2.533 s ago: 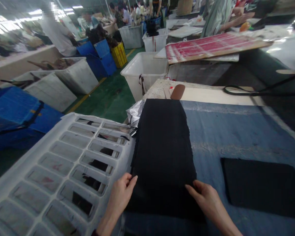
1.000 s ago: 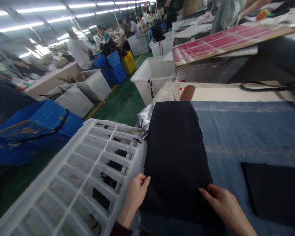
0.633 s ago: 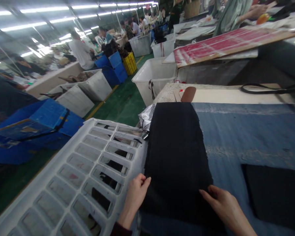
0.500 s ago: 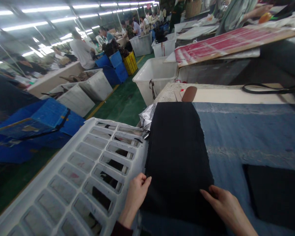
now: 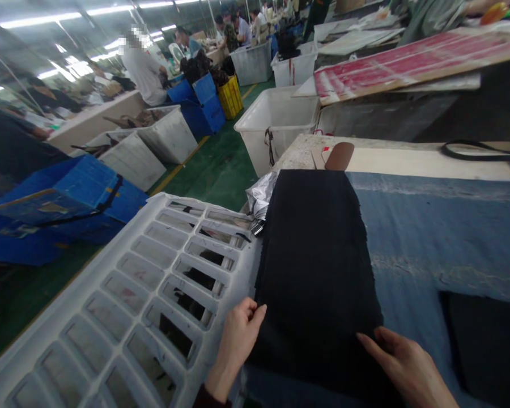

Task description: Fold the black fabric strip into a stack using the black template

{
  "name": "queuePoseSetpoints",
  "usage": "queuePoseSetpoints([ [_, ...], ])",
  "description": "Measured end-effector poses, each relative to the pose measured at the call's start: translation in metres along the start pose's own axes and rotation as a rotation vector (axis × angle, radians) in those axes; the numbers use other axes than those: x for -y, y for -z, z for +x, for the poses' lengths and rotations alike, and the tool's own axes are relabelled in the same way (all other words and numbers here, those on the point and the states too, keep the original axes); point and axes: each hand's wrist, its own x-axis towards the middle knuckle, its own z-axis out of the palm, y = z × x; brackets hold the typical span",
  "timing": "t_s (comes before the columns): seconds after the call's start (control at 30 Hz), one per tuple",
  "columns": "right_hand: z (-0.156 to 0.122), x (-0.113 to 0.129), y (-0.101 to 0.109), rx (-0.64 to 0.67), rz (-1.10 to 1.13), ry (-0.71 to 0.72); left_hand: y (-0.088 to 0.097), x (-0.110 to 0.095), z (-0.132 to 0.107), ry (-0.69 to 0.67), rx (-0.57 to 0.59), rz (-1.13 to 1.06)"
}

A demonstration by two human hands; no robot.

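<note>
A long piece of black fabric (image 5: 314,255) lies on the blue-grey cloth-covered table (image 5: 420,238), its right edge slightly frayed. My left hand (image 5: 240,331) pinches the fabric's left edge between thumb and fingers. On the opposite edge, my right hand (image 5: 402,360) grips the fabric in the same way, thumb on top. The near end of the fabric runs between both wrists toward the bottom of the view. To the right rests a second black fabric piece (image 5: 488,345), apart from my right hand.
A white plastic grid rack (image 5: 153,294) stands against the table's left side. Beyond the table are a white bin (image 5: 276,113) and a red-topped board (image 5: 408,65). Blue crates (image 5: 76,195) sit at left on the green floor. Several people work in the background.
The view has shifted slightly, so the table and the fabric appear a little further right. Both hands keep their hold on the fabric's edges.
</note>
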Motion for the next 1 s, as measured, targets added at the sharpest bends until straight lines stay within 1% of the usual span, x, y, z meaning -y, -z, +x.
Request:
queuePoseSetpoints([
  [0.27,-0.002,0.008,0.005,0.066,0.036,-0.051,-0.001,0.002,0.002,0.020,-0.004,-0.002],
  [0.5,0.004,-0.005,-0.002,0.085,0.046,-0.047,-0.001,0.000,0.004,0.024,-0.011,0.026],
  [0.57,0.004,-0.005,-0.003,0.071,0.048,-0.044,-0.002,0.000,0.005,0.020,-0.001,0.039],
  [0.73,-0.002,0.008,0.003,0.019,0.093,-0.005,-0.005,0.004,0.005,0.021,0.020,0.124],
  [0.87,-0.004,0.021,0.010,-0.030,0.089,-0.033,-0.005,0.009,0.008,0.033,0.052,0.154],
  [1.0,-0.009,0.028,0.017,-0.041,0.086,-0.040,-0.003,0.010,0.009,0.053,0.072,0.193],
])
